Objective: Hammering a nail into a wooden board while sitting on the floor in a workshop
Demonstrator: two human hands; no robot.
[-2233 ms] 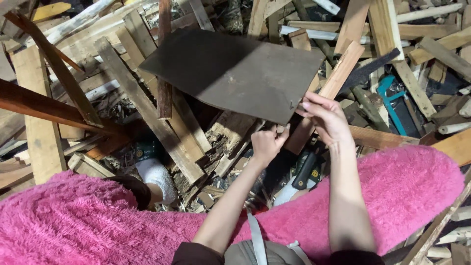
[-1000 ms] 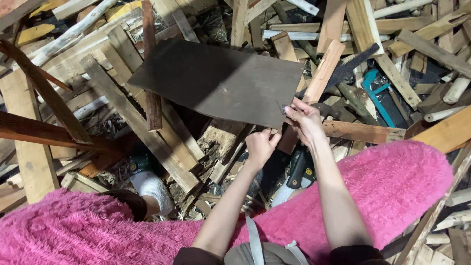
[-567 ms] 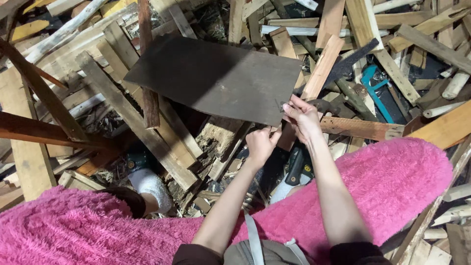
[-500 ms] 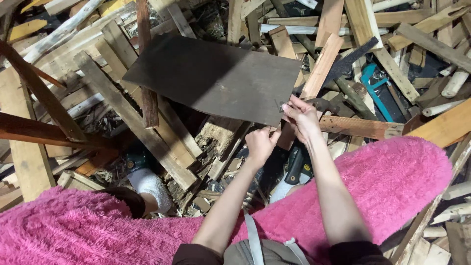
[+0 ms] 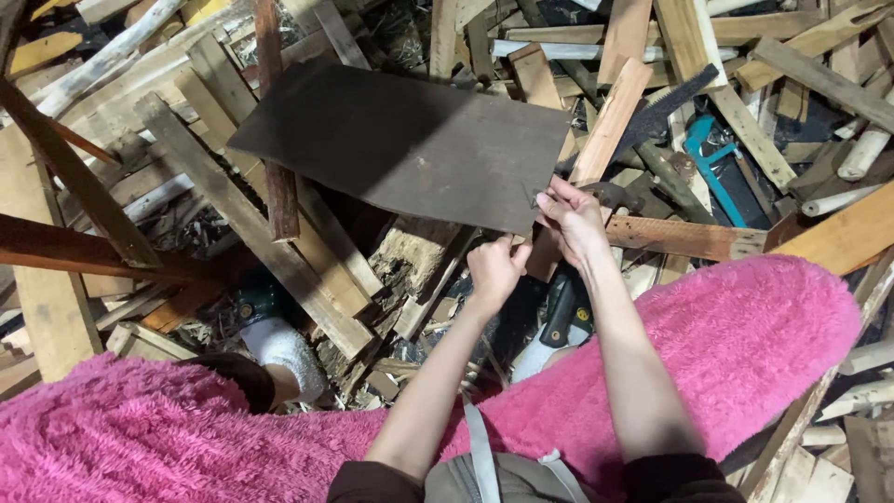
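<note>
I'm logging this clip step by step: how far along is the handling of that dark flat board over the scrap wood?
Done: the dark flat board is lifted at its near corner, lying across the wood scraps. In hand: the right hand pinches that corner, and the left hand is closed just below the near edge; whether it touches is unclear. Left: the board's far end seems to rest on the pile, not carried clear.

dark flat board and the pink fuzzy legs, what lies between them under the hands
In the head view, scrap wood pieces and a black-handled tool lie between the dark board and the pink legs, under the left hand and right hand.
</note>
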